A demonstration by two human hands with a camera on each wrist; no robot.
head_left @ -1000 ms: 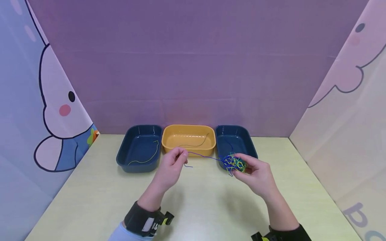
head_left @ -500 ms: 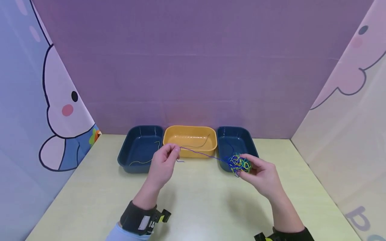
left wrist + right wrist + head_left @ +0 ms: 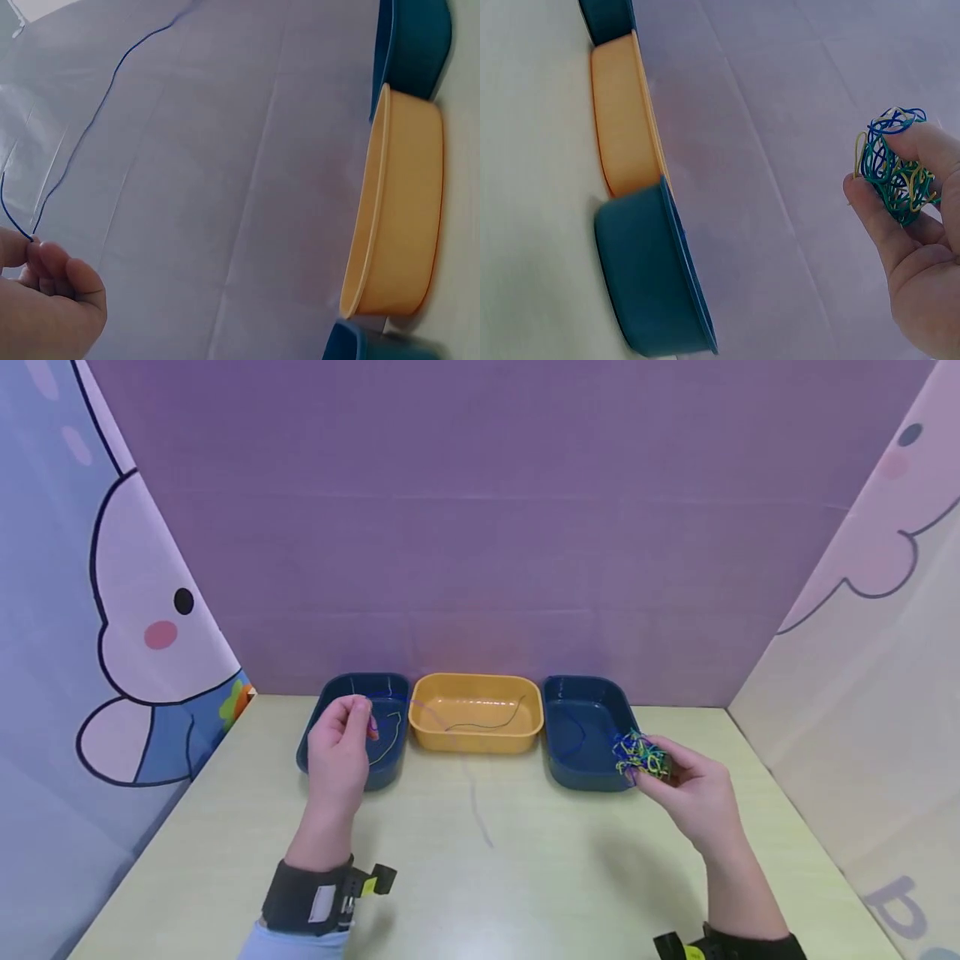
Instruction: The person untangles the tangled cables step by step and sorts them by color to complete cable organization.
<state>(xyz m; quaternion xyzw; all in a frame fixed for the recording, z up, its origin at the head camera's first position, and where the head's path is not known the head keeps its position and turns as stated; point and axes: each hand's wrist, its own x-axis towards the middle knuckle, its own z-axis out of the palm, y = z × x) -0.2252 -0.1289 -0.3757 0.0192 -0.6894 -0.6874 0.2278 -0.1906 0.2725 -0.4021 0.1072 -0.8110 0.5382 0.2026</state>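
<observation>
My left hand (image 3: 341, 747) pinches one end of a long blue string (image 3: 94, 120) between thumb and fingertips, up in front of the left blue bin (image 3: 386, 774). A short tail of it sticks out past the fingers; the rest trails off, blurred, and hangs over the table in the head view. Over at the right, my right hand (image 3: 693, 785) holds a tangled clump of blue, green and yellow strings (image 3: 641, 756) between thumb and fingers, beside the right blue bin (image 3: 588, 768).
A yellow bin (image 3: 476, 742) stands between the two blue ones, with a thin dark string (image 3: 487, 725) inside. One yellow string (image 3: 390, 739) lies in the left bin and a blue string (image 3: 577, 731) in the right. A purple backdrop (image 3: 480, 527) rises behind the table (image 3: 510, 877).
My left hand has moved left with the blue string, which has come free of the clump and swings loose. My right hand has shifted right, still holding the clump.
</observation>
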